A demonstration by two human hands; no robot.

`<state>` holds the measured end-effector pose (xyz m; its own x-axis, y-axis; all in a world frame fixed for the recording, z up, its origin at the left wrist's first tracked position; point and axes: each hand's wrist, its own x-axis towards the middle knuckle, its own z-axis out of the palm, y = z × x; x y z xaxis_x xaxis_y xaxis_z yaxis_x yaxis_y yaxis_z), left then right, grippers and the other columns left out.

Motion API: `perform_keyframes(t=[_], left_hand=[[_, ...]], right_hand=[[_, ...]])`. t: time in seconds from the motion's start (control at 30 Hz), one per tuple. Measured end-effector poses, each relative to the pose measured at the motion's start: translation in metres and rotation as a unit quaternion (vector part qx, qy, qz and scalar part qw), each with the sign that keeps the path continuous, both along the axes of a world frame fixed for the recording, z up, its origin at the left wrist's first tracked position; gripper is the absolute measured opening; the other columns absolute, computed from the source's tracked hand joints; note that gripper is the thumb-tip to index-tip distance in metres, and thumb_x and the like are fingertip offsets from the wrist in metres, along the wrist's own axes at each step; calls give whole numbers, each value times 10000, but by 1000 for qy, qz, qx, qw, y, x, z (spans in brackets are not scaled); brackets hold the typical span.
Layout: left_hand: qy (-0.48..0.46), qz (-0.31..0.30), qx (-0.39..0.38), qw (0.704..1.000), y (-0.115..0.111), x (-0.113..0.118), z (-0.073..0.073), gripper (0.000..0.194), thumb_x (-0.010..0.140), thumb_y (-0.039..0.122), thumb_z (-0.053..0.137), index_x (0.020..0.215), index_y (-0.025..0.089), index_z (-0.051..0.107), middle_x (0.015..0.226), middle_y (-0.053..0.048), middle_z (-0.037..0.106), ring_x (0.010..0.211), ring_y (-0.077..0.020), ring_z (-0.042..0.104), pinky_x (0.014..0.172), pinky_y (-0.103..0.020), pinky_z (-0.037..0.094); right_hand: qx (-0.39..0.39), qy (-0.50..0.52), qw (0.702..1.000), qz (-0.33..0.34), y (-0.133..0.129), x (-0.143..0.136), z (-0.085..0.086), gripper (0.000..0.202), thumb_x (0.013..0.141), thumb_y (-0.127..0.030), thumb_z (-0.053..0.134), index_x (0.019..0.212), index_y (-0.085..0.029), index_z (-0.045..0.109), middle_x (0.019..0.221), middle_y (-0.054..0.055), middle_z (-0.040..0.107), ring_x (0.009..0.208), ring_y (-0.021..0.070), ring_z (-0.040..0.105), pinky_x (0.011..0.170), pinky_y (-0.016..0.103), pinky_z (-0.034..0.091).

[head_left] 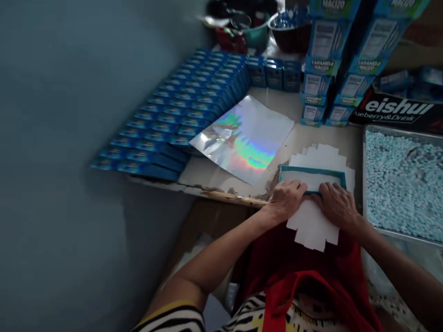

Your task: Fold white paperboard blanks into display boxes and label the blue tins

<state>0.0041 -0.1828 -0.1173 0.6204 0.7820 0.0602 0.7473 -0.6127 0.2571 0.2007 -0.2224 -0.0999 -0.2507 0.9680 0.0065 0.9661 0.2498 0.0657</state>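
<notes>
A shallow box (313, 170) with blue rims and a white inside rests on a pile of white flat card blanks (313, 226) with notched edges. My left hand (288, 198) grips the near left part of the box wall, its fingers curled over the rim. On the near right part of the same wall, my right hand (337, 203) has its fingers bent over the edge. Both thumbs are mostly hidden. The blanks stick out beyond the table's front edge, over my red apron (339, 272).
Rows of small blue boxes (173, 110) fill the table's left side. Beside them lies a shiny iridescent sheet (249, 138). Tall stacks of blue boxes (316, 83) stand behind my hands. At right is a metal tray (364, 184) of pale blue pieces. Bowls (290, 39) sit at the back.
</notes>
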Motion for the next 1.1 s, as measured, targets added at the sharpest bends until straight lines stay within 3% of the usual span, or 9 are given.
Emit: perform_keyframes(t=[0.2, 0.3, 0.4, 0.57, 0.63, 0.73, 0.8, 0.97, 1.1], left_hand=[[21, -12, 32, 999, -4, 1, 0, 303, 1056, 452, 548, 1134, 208, 710, 1064, -113, 725, 1046, -300, 668, 821, -424, 469], [46, -23, 50, 997, -7, -5, 6, 278, 1065, 423, 532, 1118, 215, 708, 1045, -110, 729, 1028, -301, 668, 825, -423, 466], [49, 106, 60, 991, 11, -27, 17, 253, 1067, 377, 517, 1098, 202, 697, 1030, -133, 724, 1005, -310, 664, 811, -410, 467], [-7, 317, 84, 945, 86, -52, 31, 413, 1050, 405, 530, 1362, 144, 601, 1357, -239, 636, 1296, -415, 563, 1057, -541, 431], [-34, 278, 92, 955, 107, -40, 30, 494, 1020, 373, 609, 1454, 144, 552, 1500, -235, 554, 1420, -416, 470, 1177, -577, 347], [-70, 89, 74, 991, 126, -2, 20, 637, 950, 420, 735, 1509, 186, 539, 1549, -177, 524, 1456, -372, 434, 1238, -511, 323], [-84, -3, 35, 996, 141, 28, 10, 838, 818, 510, 863, 1523, 190, 542, 1496, -172, 547, 1409, -382, 462, 1219, -496, 357], [-69, -76, -67, 992, 187, 72, -12, 942, 520, 602, 994, 1330, 213, 711, 1345, -134, 583, 1269, -398, 511, 1126, -504, 441], [-117, -86, -40, 989, 194, 71, -14, 912, 478, 586, 1016, 1250, 183, 745, 1292, -136, 612, 1232, -376, 526, 1107, -487, 456]], right_hand=[[-46, 34, 998, -28, -6, -3, 15, 268, 1081, -441, 499, 1034, -200, 607, 950, 115, 733, 905, 291, 712, 687, 379, 443], [-38, 126, 989, 65, -14, 18, 38, 214, 1036, -331, 589, 1206, -202, 604, 1139, 121, 731, 1049, 290, 710, 828, 403, 534], [54, 222, 967, 117, -11, 49, 61, 325, 1025, -351, 616, 1325, -227, 597, 1317, 138, 684, 1245, 308, 644, 1008, 453, 536], [48, 205, 976, -54, 41, 83, 48, 339, 1008, -394, 618, 1264, -178, 672, 1211, 154, 713, 1133, 325, 671, 969, 455, 533], [-19, 128, 990, -53, 68, 83, 32, 598, 927, -481, 732, 1396, -129, 615, 1359, 202, 658, 1250, 388, 604, 1028, 492, 492], [-75, 31, 994, -69, 99, 80, 18, 1071, 695, -682, 889, 1499, -83, 513, 1443, 255, 582, 1322, 475, 512, 1066, 551, 429], [-94, 3, 992, -80, 110, 81, 17, 1106, 614, -755, 899, 1453, -121, 554, 1396, 234, 598, 1303, 478, 506, 1067, 563, 398], [-82, 14, 995, -56, 114, 89, 16, 976, 611, -791, 872, 1336, -187, 627, 1337, 197, 592, 1232, 438, 513, 1024, 524, 385], [-35, 61, 995, -69, 112, 90, 9, 1218, 552, -746, 932, 1532, -184, 476, 1454, 226, 532, 1290, 457, 495, 1058, 555, 392]])
